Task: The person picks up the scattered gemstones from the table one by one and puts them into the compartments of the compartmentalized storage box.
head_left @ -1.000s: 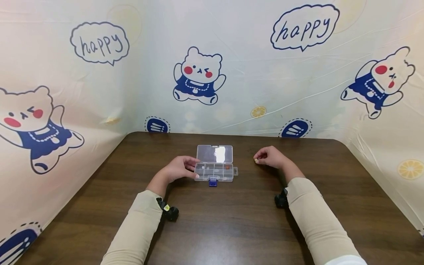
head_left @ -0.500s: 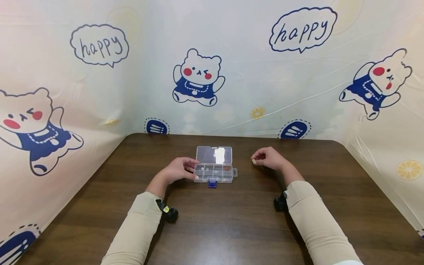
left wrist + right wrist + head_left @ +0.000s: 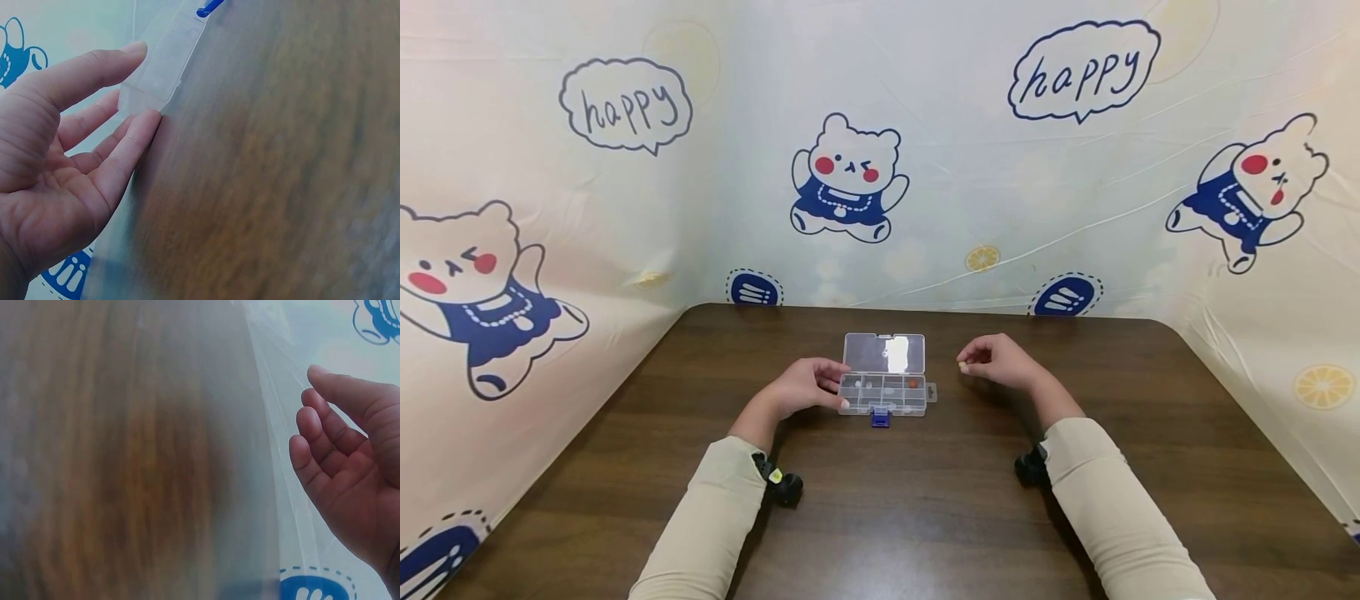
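Observation:
A clear plastic compartment box [image 3: 892, 402] stands on the table, its see-through lid [image 3: 865, 352] tipped back away from me. My left hand [image 3: 803, 386] holds the box's left end between thumb and fingers; the left wrist view shows the thumb along the wall of the box [image 3: 167, 62] and fingertips at its corner. Small whitish pieces [image 3: 859, 384] lie in the rear left compartments, an orange-brown piece [image 3: 913, 384] in the rear right one. Right of the box, my right hand [image 3: 1002, 363] pinches a tiny pale yellow piece [image 3: 962, 367] whose kind I cannot tell.
A blue latch [image 3: 880, 419] hangs at the box's front, and a clear hanging tab [image 3: 932, 392] sticks out on its right. The brown wooden table [image 3: 880, 508] ends at a printed cloth backdrop [image 3: 940, 167] with bears on it, closing off the back and both sides.
My right hand has moved left toward the box with the tiny yellow piece in its fingertips. The left hand and the box have stayed in place.

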A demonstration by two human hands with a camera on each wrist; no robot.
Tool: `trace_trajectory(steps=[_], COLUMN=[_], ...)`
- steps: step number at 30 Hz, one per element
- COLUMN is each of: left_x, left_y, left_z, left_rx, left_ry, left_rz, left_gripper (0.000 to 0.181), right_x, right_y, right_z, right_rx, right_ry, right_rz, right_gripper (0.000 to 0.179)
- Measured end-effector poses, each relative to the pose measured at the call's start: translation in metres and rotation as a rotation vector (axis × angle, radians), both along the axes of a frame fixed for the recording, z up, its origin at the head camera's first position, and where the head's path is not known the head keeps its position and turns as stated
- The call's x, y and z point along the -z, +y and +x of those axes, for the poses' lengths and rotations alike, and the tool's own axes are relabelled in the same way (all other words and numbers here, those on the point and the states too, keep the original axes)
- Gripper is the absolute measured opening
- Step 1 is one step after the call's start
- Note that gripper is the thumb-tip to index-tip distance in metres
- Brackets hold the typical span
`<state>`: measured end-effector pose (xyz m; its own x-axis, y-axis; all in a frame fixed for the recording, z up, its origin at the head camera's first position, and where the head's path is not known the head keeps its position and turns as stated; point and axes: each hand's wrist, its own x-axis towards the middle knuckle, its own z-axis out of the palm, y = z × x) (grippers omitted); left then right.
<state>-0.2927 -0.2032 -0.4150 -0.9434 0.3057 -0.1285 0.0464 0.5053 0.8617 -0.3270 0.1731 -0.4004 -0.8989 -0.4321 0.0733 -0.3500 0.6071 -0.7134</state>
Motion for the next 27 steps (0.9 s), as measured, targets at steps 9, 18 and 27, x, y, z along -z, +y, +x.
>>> trace_trajectory(steps=[9,18,27], left_x=[0.001,0.0,-0.001], left_y=[0.001,0.002,0.003], left_z=[0.0,0.001,0.002], left_rx=[-0.002,-0.012,-0.013], left_ry=[0.002,0.005,0.008], left_rz=[0.006,0.0,-0.002], left_gripper=[0.064,0.064,0.063], right_x=[-0.007,-0.012,-0.016], right_y=[-0.01,-0.018,-0.029], right_z=[0.008,0.014,0.019], right_rx=[-0.044,-0.083,-0.108], right_ry=[-0.005,-0.002,0.039], right_rz=[-0.001,-0.003,-0.005], right_gripper=[0.015,0.018,0.015])
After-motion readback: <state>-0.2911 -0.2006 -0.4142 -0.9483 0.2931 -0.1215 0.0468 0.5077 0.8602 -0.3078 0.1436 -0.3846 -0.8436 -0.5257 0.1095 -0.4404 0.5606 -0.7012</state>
